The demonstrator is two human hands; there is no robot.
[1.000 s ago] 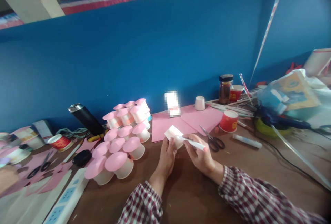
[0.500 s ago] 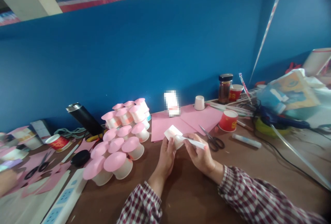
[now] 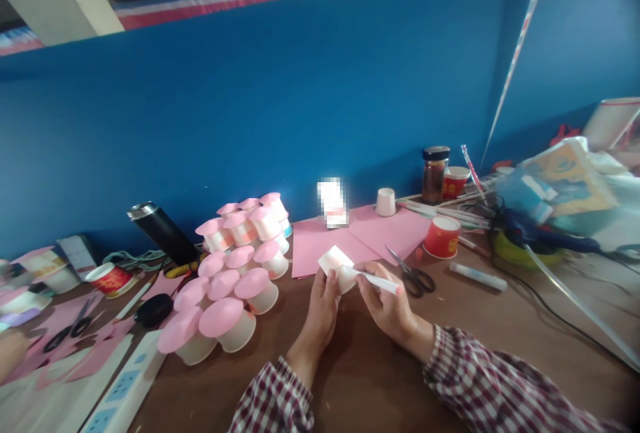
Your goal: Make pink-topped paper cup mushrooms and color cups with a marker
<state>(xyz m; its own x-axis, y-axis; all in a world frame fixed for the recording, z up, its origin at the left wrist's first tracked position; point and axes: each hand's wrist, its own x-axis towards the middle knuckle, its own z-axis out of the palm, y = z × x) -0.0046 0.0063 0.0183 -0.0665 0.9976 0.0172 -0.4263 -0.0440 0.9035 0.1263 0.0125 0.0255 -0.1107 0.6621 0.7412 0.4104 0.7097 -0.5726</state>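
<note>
My left hand is closed around a small whitish paper cup. A square white piece sits at the cup's far side; whether it is joined to the cup I cannot tell. Between the fingers of my right hand is a white marker pen with a reddish end, its tip against or very near the cup. Pink paper sheets lie just beyond my hands. Black-handled scissors rest beside my right hand, partly on the pink paper.
Left of my hands stand several cups with pink paper tops. A power strip and a black flask are further left, where another person's hand shows. To the right are a red paper cup, a pen and a glue gun.
My hands stay almost in place, with the cup and marker pen still held. The view has shifted slightly; the other person's hand at far left moved a little.
</note>
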